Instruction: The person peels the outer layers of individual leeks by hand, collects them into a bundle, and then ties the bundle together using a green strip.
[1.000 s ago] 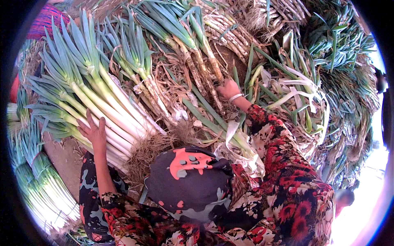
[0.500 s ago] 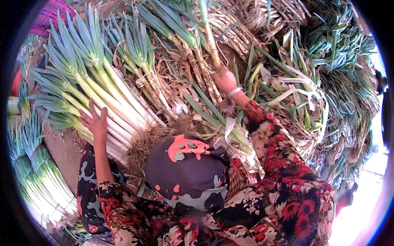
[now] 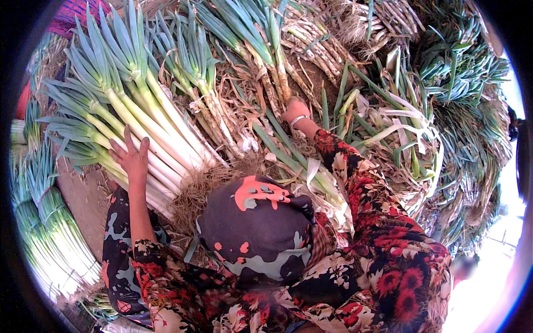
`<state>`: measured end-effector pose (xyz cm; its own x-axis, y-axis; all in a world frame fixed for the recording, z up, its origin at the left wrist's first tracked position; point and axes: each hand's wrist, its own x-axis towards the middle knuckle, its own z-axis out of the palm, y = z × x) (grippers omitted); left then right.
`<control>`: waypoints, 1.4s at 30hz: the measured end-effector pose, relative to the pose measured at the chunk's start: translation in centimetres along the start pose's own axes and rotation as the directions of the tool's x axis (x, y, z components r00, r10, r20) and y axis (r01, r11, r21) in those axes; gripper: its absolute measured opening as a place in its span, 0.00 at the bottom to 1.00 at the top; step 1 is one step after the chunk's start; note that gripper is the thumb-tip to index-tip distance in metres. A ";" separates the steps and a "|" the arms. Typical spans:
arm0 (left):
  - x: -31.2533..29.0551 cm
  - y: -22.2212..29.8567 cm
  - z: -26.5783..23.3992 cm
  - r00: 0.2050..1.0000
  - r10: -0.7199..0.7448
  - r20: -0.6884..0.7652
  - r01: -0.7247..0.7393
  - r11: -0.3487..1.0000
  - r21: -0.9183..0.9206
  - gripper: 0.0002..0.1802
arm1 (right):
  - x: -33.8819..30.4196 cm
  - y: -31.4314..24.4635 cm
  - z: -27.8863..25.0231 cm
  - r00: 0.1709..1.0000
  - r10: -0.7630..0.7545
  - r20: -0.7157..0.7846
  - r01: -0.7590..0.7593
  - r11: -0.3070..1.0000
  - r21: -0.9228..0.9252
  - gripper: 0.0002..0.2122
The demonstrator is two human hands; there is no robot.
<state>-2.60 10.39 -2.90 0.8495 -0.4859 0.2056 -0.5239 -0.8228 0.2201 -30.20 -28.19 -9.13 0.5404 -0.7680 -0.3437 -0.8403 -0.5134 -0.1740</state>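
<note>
head view: two bare hands among leeks. the clean leeks are at least six smooth, white, tube-shaped stems fanning into flat blue-green leaves, with one wiry brown mat of roots at their lower end. on the left part of the clean leeks, the left hand lies with fingers spread wide, closed around nothing. to the right of the clean leeks, the right hand, with one pale bracelet at its wrist, is curled around the lower stem of one dirty leek, rough and soil-stained; how firm the grip is cannot be told. just right of the clean leeks lies one smaller bunch, its stems brown-streaked. well to their right is one heap of peelings, papery and ribbon-like. to their lower left stand out two tied bundles, slim and straight. below them are two floral cloth sleeves.
</note>
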 end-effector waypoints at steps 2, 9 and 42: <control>0.1 -0.1 0.1 1.000 0.011 -0.015 -0.011 1.000 0.015 0.37 | -0.3 -0.5 1.8 0.997 0.066 -0.035 -0.066 0.998 0.002 0.23; 0.8 1.0 0.4 0.998 0.052 -0.018 -0.051 0.999 0.018 0.37 | 1.1 4.6 2.9 0.971 0.170 0.171 -0.238 0.792 0.562 0.20; 0.3 0.7 -0.1 0.995 -0.086 0.041 0.088 0.995 -0.049 0.38 | 3.1 1.2 -0.4 0.969 0.065 -0.237 0.023 0.935 0.353 0.18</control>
<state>-2.69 9.71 -2.63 0.8934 -0.4246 0.1470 -0.4493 -0.8470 0.2841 -29.47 -31.31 -10.07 0.4794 -0.8685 -0.1260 -0.7885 -0.3632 -0.4962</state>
